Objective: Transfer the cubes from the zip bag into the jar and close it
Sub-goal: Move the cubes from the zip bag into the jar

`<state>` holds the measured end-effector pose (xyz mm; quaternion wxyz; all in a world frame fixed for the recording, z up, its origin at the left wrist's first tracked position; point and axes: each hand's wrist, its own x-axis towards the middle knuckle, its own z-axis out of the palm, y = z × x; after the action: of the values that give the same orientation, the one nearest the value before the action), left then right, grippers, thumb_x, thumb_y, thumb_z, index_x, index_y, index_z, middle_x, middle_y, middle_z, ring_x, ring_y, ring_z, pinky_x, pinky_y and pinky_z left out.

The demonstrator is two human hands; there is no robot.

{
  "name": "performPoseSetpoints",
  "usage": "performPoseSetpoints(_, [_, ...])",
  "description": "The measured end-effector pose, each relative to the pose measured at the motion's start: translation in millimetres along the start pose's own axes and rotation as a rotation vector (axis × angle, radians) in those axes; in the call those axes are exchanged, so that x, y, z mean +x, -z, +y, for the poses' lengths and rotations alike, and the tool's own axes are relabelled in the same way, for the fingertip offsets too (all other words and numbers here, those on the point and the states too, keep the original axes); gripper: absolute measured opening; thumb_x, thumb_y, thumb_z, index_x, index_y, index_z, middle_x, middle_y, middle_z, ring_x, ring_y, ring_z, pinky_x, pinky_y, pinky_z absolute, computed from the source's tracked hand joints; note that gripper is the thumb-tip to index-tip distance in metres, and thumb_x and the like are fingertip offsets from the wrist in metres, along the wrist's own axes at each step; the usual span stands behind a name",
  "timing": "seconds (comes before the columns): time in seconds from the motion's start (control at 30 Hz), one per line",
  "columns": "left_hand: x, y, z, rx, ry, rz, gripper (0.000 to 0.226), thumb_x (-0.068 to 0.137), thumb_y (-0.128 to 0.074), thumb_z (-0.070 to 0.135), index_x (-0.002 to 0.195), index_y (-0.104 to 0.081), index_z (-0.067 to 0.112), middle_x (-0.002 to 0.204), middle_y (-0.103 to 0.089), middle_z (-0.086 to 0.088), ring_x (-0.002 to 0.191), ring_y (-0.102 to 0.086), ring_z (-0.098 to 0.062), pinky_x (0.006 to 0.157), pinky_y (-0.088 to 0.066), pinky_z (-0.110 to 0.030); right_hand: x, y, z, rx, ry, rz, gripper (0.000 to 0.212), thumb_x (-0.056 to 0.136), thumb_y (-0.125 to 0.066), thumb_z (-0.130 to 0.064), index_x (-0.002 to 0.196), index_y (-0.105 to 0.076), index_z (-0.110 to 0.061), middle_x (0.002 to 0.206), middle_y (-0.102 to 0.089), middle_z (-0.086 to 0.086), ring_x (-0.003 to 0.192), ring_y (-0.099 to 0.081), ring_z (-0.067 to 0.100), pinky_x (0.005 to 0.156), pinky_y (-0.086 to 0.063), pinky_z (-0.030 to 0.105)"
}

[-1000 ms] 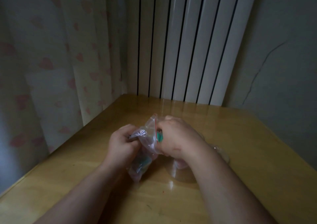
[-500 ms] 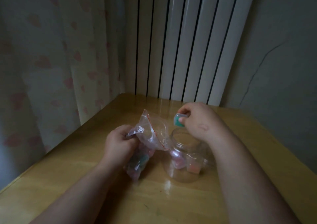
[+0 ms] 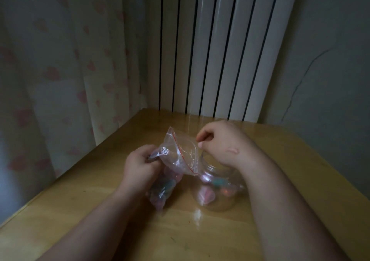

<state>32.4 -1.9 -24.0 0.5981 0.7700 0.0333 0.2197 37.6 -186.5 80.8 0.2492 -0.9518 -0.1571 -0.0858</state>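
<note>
Head view: two bare hands work a zip bag beside an open jar on a wooden desk.

Left hand point(image 3: 140, 165) is fisted around the gathered side of the zip bag point(image 3: 176, 156), its mouth gaping toward the jar point(image 3: 218, 188); more cubes point(image 3: 164, 188) sit in the bag's lower part. Right hand point(image 3: 220, 140) hovers over the jar mouth, fingers loosely curled, nothing seen in them (dim light). Several cubes lie inside the jar. Desk point(image 3: 280, 160) is bare to the right and front; curtain point(image 3: 60, 70) and radiator point(image 3: 216, 50) border its left and far edges.
</note>
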Motion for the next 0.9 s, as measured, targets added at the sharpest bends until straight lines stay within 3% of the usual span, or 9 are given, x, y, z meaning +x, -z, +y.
performPoseSetpoints(0.13, [-1,0,1,-0.028,-0.01,0.003,0.006,0.063,-0.062,0.018,0.067,-0.067,0.019,0.066,-0.063,-0.01,0.066,-0.061,-0.023,0.059,-0.048,-0.034,-2,-19,-15,0.001,0.082,-0.067,0.025,0.093,-0.056,-0.011,0.105,-0.072,-0.026,0.104,-0.068,-0.007,0.095,-0.062,0.012,0.083,-0.051,0.028])
performPoseSetpoints(0.3, [-2,3,2,-0.142,-0.039,-0.016,0.015,0.064,-0.061,0.013,0.07,-0.062,0.0,0.07,-0.06,-0.02,0.067,-0.057,-0.025,0.064,-0.044,-0.034,-3,-28,-18,-0.001,0.104,-0.073,0.037,0.09,-0.055,-0.004,0.109,-0.068,-0.033,0.106,-0.066,-0.012,0.098,-0.062,0.011,0.085,-0.055,0.037])
performPoseSetpoints(0.43, [-2,6,5,-0.21,-0.038,0.015,0.016,0.064,-0.061,0.01,0.078,-0.066,0.004,0.076,-0.065,-0.016,0.072,-0.063,-0.031,0.066,-0.05,-0.04,-7,-27,-23,0.033,0.215,-0.111,0.023,0.097,-0.05,-0.02,0.108,-0.068,-0.031,0.103,-0.066,-0.011,0.092,-0.06,0.007,0.077,-0.05,0.028])
performPoseSetpoints(0.57, [-6,9,9,-0.23,-0.018,0.022,0.007,0.083,-0.062,-0.002,0.081,-0.065,0.004,0.075,-0.067,-0.013,0.072,-0.066,-0.029,0.067,-0.053,-0.042,-13,-24,-28,0.077,0.237,-0.178,0.029,0.097,-0.047,-0.045,0.085,-0.067,-0.028,0.082,-0.063,-0.008,0.077,-0.058,0.01,0.069,-0.049,0.034])
performPoseSetpoints(0.67, [-5,12,11,-0.238,0.02,0.019,0.007,0.084,-0.061,-0.002,0.085,-0.066,0.004,0.083,-0.069,-0.017,0.08,-0.067,-0.036,0.076,-0.055,-0.05,-14,-20,-27,0.064,0.224,-0.268,0.025,0.092,-0.052,-0.046,0.107,-0.069,-0.033,0.104,-0.067,-0.011,0.094,-0.06,0.008,0.081,-0.05,0.033])
performPoseSetpoints(0.77, [-3,13,10,-0.256,0.072,0.053,0.018,0.084,-0.059,-0.003,0.085,-0.07,0.01,0.084,-0.071,-0.015,0.084,-0.068,-0.035,0.08,-0.055,-0.047,-12,-15,-24,0.013,0.235,-0.336,0.039,0.088,-0.058,-0.038,0.127,-0.06,-0.031,0.124,-0.061,-0.007,0.108,-0.055,0.01,0.087,-0.047,0.029])
performPoseSetpoints(0.83, [-3,13,11,-0.285,0.067,0.042,0.021,0.083,-0.06,-0.004,0.085,-0.072,0.013,0.083,-0.072,-0.014,0.081,-0.067,-0.033,0.076,-0.053,-0.042,-12,-18,-25,-0.082,0.205,-0.314,0.056,0.078,-0.067,-0.053,0.13,-0.054,-0.036,0.119,-0.054,-0.007,0.105,-0.051,0.013,0.087,-0.047,0.034])
performPoseSetpoints(0.9, [-3,13,11,-0.311,0.035,-0.021,0.014,0.081,-0.065,-0.001,0.087,-0.072,0.01,0.083,-0.071,-0.015,0.08,-0.067,-0.037,0.075,-0.053,-0.044,-13,-27,-27,-0.228,0.199,-0.228,0.051,0.074,-0.072,-0.054,0.119,-0.057,-0.036,0.108,-0.055,-0.01,0.1,-0.05,0.014,0.085,-0.047,0.036])
